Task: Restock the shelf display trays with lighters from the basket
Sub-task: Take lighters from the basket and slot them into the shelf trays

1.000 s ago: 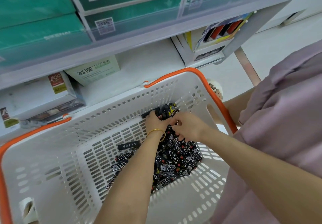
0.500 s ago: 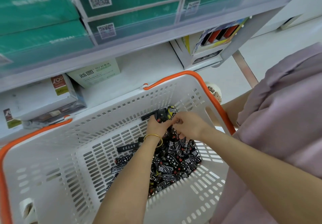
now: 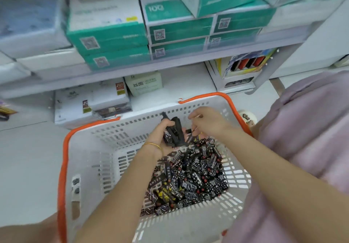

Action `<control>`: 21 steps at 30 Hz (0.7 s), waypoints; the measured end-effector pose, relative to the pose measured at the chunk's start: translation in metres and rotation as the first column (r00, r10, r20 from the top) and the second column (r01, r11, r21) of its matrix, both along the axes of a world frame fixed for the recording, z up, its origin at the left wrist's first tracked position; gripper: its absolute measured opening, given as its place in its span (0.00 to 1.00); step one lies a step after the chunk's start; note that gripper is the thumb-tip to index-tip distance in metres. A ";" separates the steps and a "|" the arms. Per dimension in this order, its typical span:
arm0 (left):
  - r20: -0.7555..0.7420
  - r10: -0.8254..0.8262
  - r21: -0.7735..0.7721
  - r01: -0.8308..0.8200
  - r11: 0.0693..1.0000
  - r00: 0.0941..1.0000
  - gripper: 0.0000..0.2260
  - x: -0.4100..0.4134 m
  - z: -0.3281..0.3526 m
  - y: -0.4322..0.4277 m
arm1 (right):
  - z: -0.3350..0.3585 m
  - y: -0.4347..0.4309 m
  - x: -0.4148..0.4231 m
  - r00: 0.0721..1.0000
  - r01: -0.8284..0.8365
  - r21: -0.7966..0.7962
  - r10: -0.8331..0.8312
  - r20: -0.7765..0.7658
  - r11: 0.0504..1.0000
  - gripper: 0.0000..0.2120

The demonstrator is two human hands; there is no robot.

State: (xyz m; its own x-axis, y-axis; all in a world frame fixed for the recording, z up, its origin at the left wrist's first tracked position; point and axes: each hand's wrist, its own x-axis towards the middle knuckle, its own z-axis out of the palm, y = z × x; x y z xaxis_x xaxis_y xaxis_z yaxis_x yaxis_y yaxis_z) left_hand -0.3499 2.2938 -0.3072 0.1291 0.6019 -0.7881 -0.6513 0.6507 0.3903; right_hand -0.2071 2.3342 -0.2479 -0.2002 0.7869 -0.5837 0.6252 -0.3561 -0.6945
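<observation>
A white plastic basket (image 3: 90,167) with an orange rim holds a heap of black patterned lighters (image 3: 190,178) on its floor. My left hand (image 3: 160,138), with a gold bangle at the wrist, is raised above the heap and grips a bunch of several lighters (image 3: 173,133). My right hand (image 3: 207,121) hovers just right of that bunch, its fingers curled and pinching one lighter by its end. A display tray (image 3: 243,67) with red and black lighters stands on the lower shelf at the right.
Teal and white cartons (image 3: 120,34) are stacked on the upper shelf. White boxes (image 3: 90,101) sit on the lower shelf behind the basket. My pink garment (image 3: 311,129) fills the right side. Pale floor lies to the left.
Both hands rose from the far corner of the basket floor, the left now holding a bunch of lighters clear of the heap. The camera tilted up, showing more of the shelves.
</observation>
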 end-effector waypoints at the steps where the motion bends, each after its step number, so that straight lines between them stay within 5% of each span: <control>1: -0.002 -0.008 0.030 0.008 1.000 1.000 0.11 -0.003 0.014 0.000 | 0.007 0.000 -0.001 1.000 -0.012 0.022 0.012 -0.017 1.000 0.11; 12: -0.399 -0.113 0.240 0.222 0.945 0.910 0.04 -0.038 0.164 -0.018 | 0.103 -0.004 -0.032 0.856 -0.217 0.057 0.218 -0.469 0.975 0.07; 21: -0.319 -0.032 0.261 0.120 0.958 0.947 0.08 -0.040 0.170 -0.031 | 0.109 -0.008 -0.039 0.825 -0.190 0.155 0.244 -0.509 0.969 0.03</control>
State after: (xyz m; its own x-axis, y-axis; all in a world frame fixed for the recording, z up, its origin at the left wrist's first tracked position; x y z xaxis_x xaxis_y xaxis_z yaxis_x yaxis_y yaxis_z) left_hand -0.3902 2.2624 -0.1374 -0.0395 0.7975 -0.6020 -0.4225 0.5327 0.7333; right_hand -0.2458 2.3261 -0.1384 -0.6251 0.7324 -0.2699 0.2147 -0.1711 -0.9616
